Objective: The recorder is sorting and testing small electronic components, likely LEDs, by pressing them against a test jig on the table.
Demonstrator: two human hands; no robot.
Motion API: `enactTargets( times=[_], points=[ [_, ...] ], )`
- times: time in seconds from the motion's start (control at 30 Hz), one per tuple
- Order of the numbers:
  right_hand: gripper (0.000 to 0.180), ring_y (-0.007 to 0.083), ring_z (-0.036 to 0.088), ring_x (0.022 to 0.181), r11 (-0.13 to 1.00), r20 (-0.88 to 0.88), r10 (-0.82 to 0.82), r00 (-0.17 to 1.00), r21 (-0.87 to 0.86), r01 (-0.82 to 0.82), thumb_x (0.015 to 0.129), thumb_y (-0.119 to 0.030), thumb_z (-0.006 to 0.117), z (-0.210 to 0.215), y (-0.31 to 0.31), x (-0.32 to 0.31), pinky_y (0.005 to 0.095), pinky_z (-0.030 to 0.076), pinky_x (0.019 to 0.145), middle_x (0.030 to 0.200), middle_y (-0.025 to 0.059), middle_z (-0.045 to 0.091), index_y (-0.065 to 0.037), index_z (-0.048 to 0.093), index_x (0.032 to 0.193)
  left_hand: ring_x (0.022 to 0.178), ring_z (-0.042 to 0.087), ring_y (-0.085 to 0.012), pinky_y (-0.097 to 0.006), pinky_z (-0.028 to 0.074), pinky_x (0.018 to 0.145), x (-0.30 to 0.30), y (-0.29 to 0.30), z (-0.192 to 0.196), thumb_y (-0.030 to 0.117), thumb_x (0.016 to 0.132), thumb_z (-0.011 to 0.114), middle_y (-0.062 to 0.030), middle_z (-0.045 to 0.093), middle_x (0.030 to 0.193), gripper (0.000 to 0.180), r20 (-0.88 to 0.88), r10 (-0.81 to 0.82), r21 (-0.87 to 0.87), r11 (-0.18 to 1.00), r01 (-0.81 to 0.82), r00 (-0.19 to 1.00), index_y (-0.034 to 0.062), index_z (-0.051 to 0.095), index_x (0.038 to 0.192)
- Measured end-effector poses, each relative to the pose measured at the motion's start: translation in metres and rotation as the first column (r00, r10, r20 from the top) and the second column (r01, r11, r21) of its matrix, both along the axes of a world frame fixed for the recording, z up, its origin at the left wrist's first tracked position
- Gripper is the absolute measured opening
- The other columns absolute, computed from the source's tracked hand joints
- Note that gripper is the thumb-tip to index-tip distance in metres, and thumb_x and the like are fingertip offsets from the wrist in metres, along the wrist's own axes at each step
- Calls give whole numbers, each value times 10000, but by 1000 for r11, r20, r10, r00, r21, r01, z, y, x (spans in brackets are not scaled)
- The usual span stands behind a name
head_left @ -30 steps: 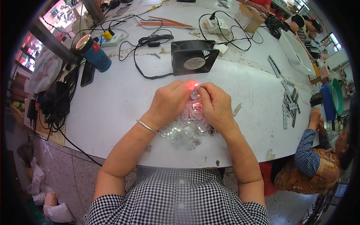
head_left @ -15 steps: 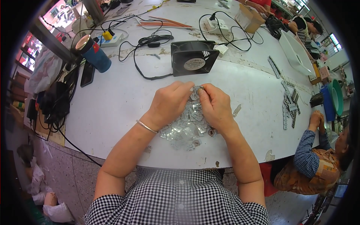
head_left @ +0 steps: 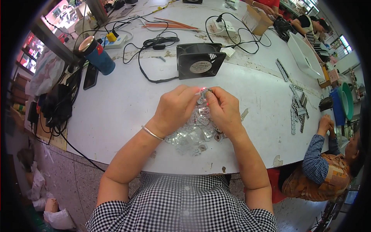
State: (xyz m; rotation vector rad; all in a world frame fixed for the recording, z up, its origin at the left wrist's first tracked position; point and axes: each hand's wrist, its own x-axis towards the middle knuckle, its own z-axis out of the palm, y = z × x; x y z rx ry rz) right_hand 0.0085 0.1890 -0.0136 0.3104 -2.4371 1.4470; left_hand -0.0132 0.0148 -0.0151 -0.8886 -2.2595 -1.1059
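Note:
Both my hands meet over a pile of small clear and silver-grey pieces (head_left: 191, 131), some of which look like little circuit boards. Between the fingertips is a small circuit board (head_left: 204, 94) with red light glowing at its edge. My right hand (head_left: 225, 110) pinches it between thumb and bent forefinger. My left hand (head_left: 174, 105) is closed, its fingertips pressed to the board's left side; just what they grip there is partly hidden. A silver bangle (head_left: 152, 132) circles my left wrist.
A black fan (head_left: 201, 60) stands beyond my hands, its cable (head_left: 158, 44) coiled leftward. At left are a blue tumbler (head_left: 97, 56) and a phone (head_left: 91, 76). Linked board strips (head_left: 298, 104) and a white tray (head_left: 305, 56) lie at right. A person (head_left: 326, 166) sits at the right edge.
Red light now shows at the small board between my fingers, where none showed before. My hands have stayed almost in place, with the right fingers shifting slightly.

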Motion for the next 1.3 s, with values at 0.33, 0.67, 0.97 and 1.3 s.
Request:
enactTargets(
  times=[0.33,0.67,0.97,1.3],
  points=[
    [175,25,460,558,938,258,81,963,-347,14,984,-149,568,8,2,9,197,374,506,677,-37,550,3,649,955,640,628,-276,-339,506,561,14,6,3,-24,802,690,-132,641,822,179,-18,-38,-17,999,38,999,-6,644,974],
    [167,25,485,588,991,232,100,968,-111,-76,941,-114,612,15,29,17,200,398,528,722,-27,605,20,703,904,653,614,-203,-302,498,606,16,4,1,24,843,673,-119,654,800,158,293,-140,80,989,121,946,-4,675,999],
    [158,123,577,735,973,63,213,975,-110,-205,921,-53,598,13,17,20,263,464,671,828,82,661,61,668,1007,764,584,-130,-268,500,719,13,0,20,-132,814,459,-124,586,1190,688,472,-402,178,915,362,785,85,386,1462],
    [147,84,505,675,956,301,294,907,-104,-275,935,-85,581,15,21,17,258,413,602,748,21,591,45,649,942,669,559,-62,-218,500,633,10,-5,22,-133,817,458,-110,542,1271,743,553,-476,258,878,403,684,105,318,1507]
  ],
)
